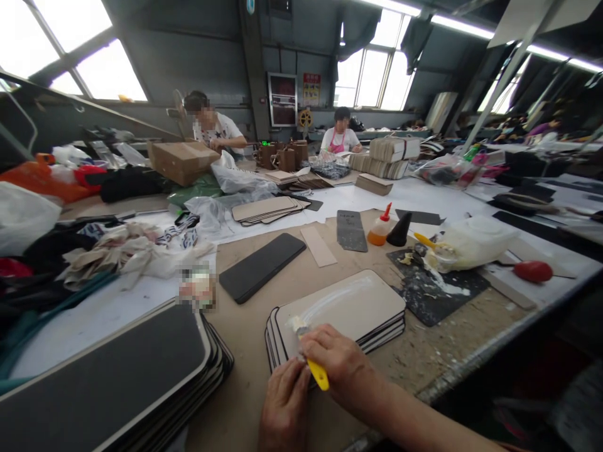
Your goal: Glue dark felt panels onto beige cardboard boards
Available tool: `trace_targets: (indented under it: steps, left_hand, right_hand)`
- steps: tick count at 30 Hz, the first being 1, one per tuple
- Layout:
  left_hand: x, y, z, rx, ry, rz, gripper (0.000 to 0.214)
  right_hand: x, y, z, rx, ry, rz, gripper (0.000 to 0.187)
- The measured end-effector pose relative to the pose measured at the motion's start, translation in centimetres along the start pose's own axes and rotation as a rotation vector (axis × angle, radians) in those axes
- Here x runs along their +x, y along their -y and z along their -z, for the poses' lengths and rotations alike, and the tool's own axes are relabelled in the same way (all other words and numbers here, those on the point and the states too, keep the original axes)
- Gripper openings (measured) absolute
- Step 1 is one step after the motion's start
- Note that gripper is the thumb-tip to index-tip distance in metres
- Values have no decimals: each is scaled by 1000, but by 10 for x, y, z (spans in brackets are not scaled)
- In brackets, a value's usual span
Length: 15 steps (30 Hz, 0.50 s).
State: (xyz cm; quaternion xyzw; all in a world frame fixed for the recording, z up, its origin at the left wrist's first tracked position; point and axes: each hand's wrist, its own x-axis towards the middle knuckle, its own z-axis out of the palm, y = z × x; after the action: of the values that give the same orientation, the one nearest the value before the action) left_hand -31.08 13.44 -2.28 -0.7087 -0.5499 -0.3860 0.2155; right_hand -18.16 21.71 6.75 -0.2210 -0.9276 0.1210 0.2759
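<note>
While the right hand (338, 360) pinches a yellow-handled brush (318, 375) at the eight o'clock end of the pale panel stack (332, 314) on the tabletop (245, 336), the left hand (285, 397) bunches its fingers at seven, grip unclear; a hard stroke could skid the top panel (360, 298).

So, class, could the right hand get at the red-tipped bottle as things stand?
Probably yes, with a stretch: only the low panel stack seems to lie between the right hand and the bottle, though that hand holds a brush.
</note>
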Motion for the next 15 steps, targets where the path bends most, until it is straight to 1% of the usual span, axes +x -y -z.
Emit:
trace_targets:
  steps: [2, 3, 4, 6, 9, 11, 13, 15]
  left_hand:
    - [4, -5, 3, -4, 24, 62, 22]
    - [5, -7, 5, 8, 38, 74, 23]
    - [6, -8, 6, 23, 46, 72, 24]
    - [5, -7, 8, 47, 64, 48, 26]
    - [-1, 0, 7, 66, 115, -24, 27]
    - [-6, 7, 5, 79, 140, -94, 27]
    - [-9, 14, 2, 92, 148, -159, 26]
    - [-9, 20, 0, 108, 125, -199, 26]
  right_hand:
    - [-9, 4, 6, 134, 4, -12, 19]
    - [-15, 2, 12, 180, 6, -35, 21]
    - [-22, -4, 19, 205, -2, -59, 23]
    - [-38, -23, 34, 184, -40, -117, 25]
    - [-61, -61, 63, 37, -145, -224, 19]
    - [-74, -88, 88, -70, -229, -339, 13]
    - [-84, -115, 118, -192, -328, -494, 20]
    - [-93, -143, 150, -328, -418, -685, 28]
